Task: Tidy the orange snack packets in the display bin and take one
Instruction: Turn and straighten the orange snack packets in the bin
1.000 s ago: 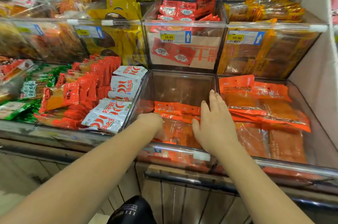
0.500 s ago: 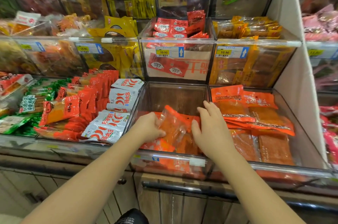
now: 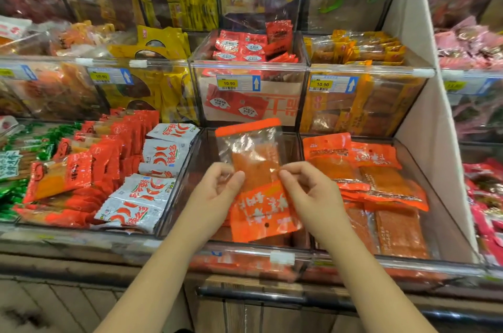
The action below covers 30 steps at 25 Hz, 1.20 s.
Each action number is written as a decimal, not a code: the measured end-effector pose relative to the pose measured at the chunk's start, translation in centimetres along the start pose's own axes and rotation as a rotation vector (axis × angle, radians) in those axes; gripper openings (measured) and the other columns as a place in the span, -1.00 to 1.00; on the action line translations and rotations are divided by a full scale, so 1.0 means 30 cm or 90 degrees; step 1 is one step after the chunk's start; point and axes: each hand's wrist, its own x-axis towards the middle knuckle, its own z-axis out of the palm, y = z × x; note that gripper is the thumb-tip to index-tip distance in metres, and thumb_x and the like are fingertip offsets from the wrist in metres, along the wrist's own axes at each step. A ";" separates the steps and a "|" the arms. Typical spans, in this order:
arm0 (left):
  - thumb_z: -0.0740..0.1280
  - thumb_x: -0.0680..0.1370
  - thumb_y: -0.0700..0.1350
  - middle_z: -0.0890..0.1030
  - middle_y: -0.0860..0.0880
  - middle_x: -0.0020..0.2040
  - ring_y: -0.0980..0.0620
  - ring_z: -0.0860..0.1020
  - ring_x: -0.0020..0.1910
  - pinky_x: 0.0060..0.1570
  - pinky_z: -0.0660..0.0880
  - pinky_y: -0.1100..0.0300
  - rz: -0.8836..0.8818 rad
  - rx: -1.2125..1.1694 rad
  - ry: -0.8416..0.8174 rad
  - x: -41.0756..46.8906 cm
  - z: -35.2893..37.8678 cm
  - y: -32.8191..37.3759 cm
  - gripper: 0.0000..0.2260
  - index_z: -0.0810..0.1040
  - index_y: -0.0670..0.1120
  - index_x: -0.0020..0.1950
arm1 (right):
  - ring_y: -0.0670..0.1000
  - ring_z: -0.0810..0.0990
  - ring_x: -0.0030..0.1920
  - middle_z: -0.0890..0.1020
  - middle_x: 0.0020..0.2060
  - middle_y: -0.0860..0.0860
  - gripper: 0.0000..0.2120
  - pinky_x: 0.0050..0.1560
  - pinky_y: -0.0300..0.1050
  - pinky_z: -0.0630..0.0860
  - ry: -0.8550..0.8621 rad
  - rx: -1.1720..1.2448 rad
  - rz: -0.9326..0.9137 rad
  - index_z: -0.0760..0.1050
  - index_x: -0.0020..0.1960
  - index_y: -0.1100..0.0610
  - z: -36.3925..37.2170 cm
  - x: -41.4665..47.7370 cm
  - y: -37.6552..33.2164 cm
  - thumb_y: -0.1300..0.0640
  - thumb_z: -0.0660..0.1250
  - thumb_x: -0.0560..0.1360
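An orange snack packet (image 3: 251,151) with a clear window stands upright above the clear display bin (image 3: 187,183) in the lower middle row. My left hand (image 3: 217,188) pinches its left edge and my right hand (image 3: 307,191) pinches its right edge. A second orange packet (image 3: 262,213) with white lettering hangs tilted just below, between my two hands; which hand carries it I cannot tell. More orange packets (image 3: 275,238) lie in the bin's bottom beneath it.
The bin to the right holds several orange packets (image 3: 381,183). To the left lie white chilli packets (image 3: 163,153) and red packets (image 3: 109,158). Upper bins with yellow price tags (image 3: 229,83) rise behind. A white divider wall (image 3: 424,126) stands at the right.
Both hands have lifted out of the bin, raising the clear-windowed orange packet upright and bringing a second one up with it. The view has tilted upward.
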 end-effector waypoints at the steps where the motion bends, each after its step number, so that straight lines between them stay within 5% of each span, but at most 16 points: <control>1: 0.34 0.53 0.30 0.70 0.12 0.00 0.07 0.66 0.03 0.09 0.56 0.05 -0.009 0.024 -0.044 -0.002 -0.001 -0.007 -0.73 0.55 0.18 0.10 | -0.21 0.67 -0.10 0.70 -0.15 -0.17 -0.92 -0.21 -0.31 0.57 0.020 0.032 0.002 0.60 0.04 -0.08 -0.003 -0.001 0.003 0.06 0.34 0.63; 5: 0.34 0.60 0.17 0.71 0.06 0.04 0.08 0.66 0.06 0.13 0.57 0.05 -0.034 -0.056 -0.079 -0.010 -0.006 -0.002 -0.80 0.60 0.12 0.14 | -0.13 0.69 -0.11 0.71 -0.15 -0.12 -0.92 -0.14 -0.13 0.64 0.003 0.079 0.011 0.59 0.06 -0.08 -0.003 -0.009 0.001 0.03 0.31 0.65; 9: 0.32 0.57 0.00 0.71 0.10 -0.12 0.17 0.66 -0.09 -0.11 0.57 0.27 -0.024 -0.131 -0.040 -0.017 0.000 0.018 -0.86 0.61 0.04 0.08 | -0.22 0.65 -0.20 0.69 -0.23 -0.19 -0.89 -0.22 -0.32 0.53 -0.059 0.088 0.011 0.58 0.09 -0.03 -0.002 -0.015 -0.009 0.00 0.29 0.65; 15: 0.30 0.58 0.04 0.72 -0.04 -0.02 0.02 0.69 -0.03 -0.03 0.65 0.08 -0.043 -0.143 -0.043 -0.022 -0.002 0.026 -0.83 0.63 0.04 0.09 | -0.05 0.69 -0.16 0.70 -0.19 -0.03 -0.90 -0.10 0.09 0.66 -0.082 0.040 -0.002 0.55 0.07 -0.09 0.000 -0.019 -0.006 -0.04 0.27 0.65; 21: 0.25 0.63 0.08 0.73 -0.06 0.04 0.01 0.70 0.02 0.01 0.64 0.05 -0.058 -0.137 -0.060 -0.024 -0.007 0.028 -0.79 0.64 0.06 0.11 | 0.08 0.64 -0.18 0.66 -0.24 0.03 -0.92 -0.09 0.21 0.61 -0.080 0.022 -0.011 0.54 0.05 -0.13 0.001 -0.017 0.002 -0.06 0.26 0.65; 26: 0.25 0.61 0.11 0.72 -0.10 0.08 -0.01 0.69 0.00 0.00 0.64 -0.04 -0.057 -0.136 -0.052 -0.024 -0.006 0.029 -0.71 0.61 0.00 0.19 | 0.01 0.66 -0.19 0.67 -0.23 -0.02 -0.92 -0.12 0.12 0.63 -0.088 0.024 -0.006 0.53 0.05 -0.10 0.003 -0.015 0.002 -0.04 0.26 0.65; 30: 0.25 0.61 0.03 0.73 -0.06 0.07 0.01 0.71 0.00 -0.13 0.64 0.12 -0.046 -0.166 -0.047 -0.025 -0.001 0.033 -0.74 0.61 0.00 0.23 | -0.15 0.65 -0.19 0.68 -0.20 -0.11 -0.90 -0.22 -0.22 0.59 -0.096 0.046 -0.008 0.53 0.03 -0.06 -0.001 -0.016 0.002 -0.03 0.26 0.65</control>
